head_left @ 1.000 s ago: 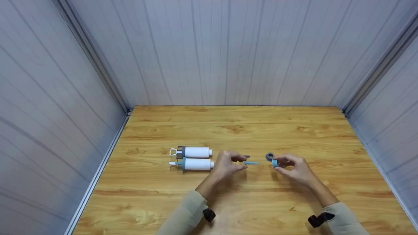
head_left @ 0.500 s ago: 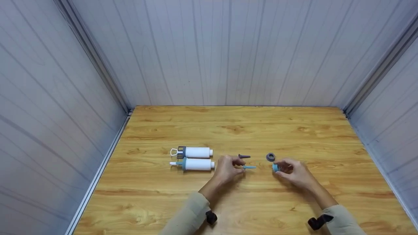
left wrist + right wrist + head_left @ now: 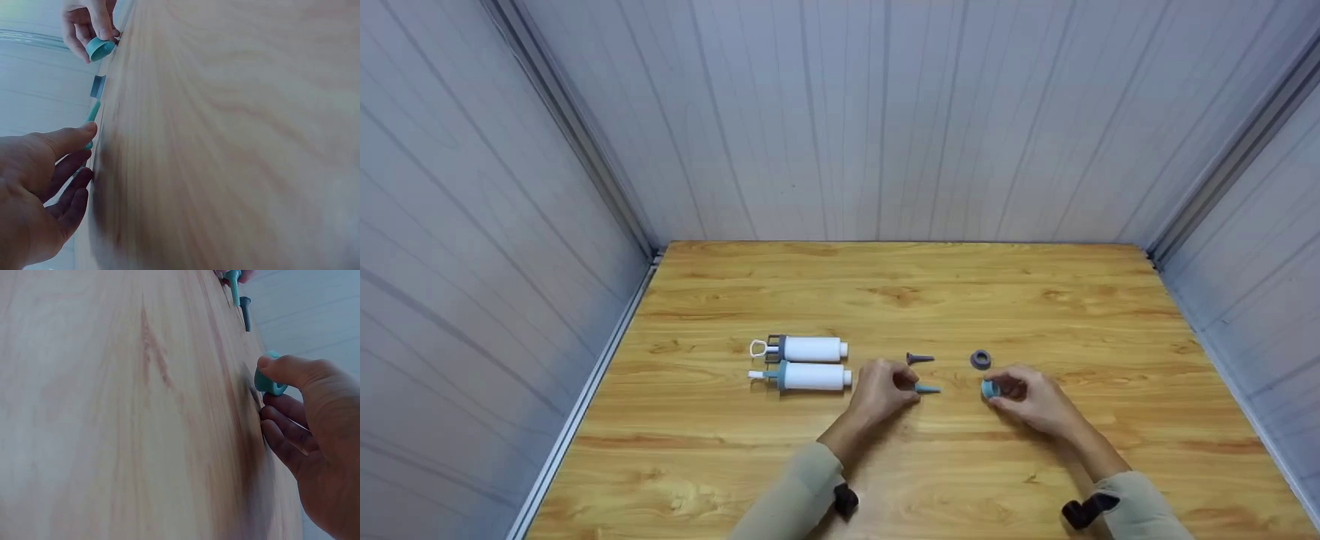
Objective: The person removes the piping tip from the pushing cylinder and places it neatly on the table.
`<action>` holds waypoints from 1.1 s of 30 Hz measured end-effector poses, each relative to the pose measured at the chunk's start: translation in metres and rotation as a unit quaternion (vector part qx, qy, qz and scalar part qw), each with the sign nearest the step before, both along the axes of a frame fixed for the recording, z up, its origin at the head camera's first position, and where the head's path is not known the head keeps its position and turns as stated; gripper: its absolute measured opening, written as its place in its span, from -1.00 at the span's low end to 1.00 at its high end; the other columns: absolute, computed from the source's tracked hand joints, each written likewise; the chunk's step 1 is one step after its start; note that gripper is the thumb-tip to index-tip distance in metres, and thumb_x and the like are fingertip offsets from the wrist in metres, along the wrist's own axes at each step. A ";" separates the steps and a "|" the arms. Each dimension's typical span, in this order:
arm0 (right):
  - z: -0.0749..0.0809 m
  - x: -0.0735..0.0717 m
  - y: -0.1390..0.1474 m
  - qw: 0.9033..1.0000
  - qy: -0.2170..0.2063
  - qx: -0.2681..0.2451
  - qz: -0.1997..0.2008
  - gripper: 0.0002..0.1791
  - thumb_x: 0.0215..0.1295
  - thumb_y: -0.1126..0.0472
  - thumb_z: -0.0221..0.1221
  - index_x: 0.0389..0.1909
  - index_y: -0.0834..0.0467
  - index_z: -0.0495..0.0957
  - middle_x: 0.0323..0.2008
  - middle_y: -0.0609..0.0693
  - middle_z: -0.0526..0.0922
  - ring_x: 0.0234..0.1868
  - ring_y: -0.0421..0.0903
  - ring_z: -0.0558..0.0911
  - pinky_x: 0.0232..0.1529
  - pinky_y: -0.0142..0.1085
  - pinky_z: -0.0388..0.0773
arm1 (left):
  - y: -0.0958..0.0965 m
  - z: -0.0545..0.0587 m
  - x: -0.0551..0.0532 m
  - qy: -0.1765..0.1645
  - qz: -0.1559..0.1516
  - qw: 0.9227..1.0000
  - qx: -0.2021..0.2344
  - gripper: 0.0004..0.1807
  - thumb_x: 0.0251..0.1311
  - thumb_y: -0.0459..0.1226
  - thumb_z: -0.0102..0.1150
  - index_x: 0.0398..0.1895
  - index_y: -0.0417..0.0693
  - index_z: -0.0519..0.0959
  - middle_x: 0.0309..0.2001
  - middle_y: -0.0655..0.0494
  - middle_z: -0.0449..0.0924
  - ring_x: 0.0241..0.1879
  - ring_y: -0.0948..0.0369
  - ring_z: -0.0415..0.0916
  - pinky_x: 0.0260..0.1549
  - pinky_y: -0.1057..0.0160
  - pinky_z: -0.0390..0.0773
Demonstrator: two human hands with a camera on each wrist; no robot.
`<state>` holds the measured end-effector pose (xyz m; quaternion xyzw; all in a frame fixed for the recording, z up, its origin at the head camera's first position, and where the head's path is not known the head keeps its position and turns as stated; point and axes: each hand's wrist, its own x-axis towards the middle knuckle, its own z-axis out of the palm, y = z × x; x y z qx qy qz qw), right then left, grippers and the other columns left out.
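Observation:
My left hand (image 3: 879, 394) pinches the wide end of a teal tapered nozzle (image 3: 928, 389), whose thin tip points right, low over the wooden table. Between thumb and fingers, my right hand (image 3: 1031, 397) holds a teal ring-shaped cap (image 3: 988, 388); its hollow opening shows in the left wrist view. A dark grey nozzle (image 3: 919, 358) lies just beyond my left fingers. Beyond the teal cap rests a dark grey ring cap (image 3: 980, 359). In the right wrist view the teal cap (image 3: 269, 377) sits under the thumb, with the other fingers curled beneath.
Two white cylinders lie side by side left of my left hand: one with grey end fittings and a loop handle (image 3: 813, 349), one with teal fittings (image 3: 814, 376). Pale panel walls (image 3: 840, 120) enclose the wooden table (image 3: 900, 480) at the back and sides.
Both hands have come slightly nearer the front with the teal nozzle and teal cap, which are lower now. The grey nozzle and grey ring are more fully uncovered.

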<state>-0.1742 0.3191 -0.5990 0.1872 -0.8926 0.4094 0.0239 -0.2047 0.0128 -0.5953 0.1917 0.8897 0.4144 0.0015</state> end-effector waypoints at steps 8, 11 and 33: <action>-0.001 0.000 0.000 1.000 -0.001 0.016 0.010 -0.63 0.20 0.18 0.43 0.05 0.04 0.70 -0.20 -0.11 0.68 -0.25 -0.20 0.65 -0.26 -0.42 0.62 | -0.002 -0.002 0.000 -0.013 0.003 1.000 -0.004 -0.80 -0.03 -0.28 0.57 -0.28 -0.02 0.80 -0.31 0.21 0.81 -0.28 0.35 0.69 -0.25 0.43 0.63; 0.000 0.000 0.000 1.000 0.002 0.025 0.014 -0.61 0.20 0.18 0.43 0.07 0.03 0.70 -0.20 -0.10 0.66 -0.26 -0.21 0.63 -0.27 -0.42 0.61 | -0.002 -0.002 -0.001 -0.012 0.003 1.000 -0.004 -0.78 -0.03 -0.28 0.57 -0.26 -0.02 0.80 -0.30 0.20 0.81 -0.28 0.34 0.70 -0.24 0.43 0.64; -0.002 0.000 0.004 1.000 0.007 0.017 0.016 -0.49 0.10 0.11 0.50 0.11 0.09 0.67 -0.18 -0.04 0.67 -0.25 -0.14 0.63 -0.25 -0.39 0.60 | -0.005 0.004 -0.001 -0.037 -0.032 0.999 -0.002 -0.67 -0.06 -0.30 0.58 -0.15 -0.03 0.78 -0.21 0.14 0.82 -0.19 0.23 0.73 -0.20 0.38 0.66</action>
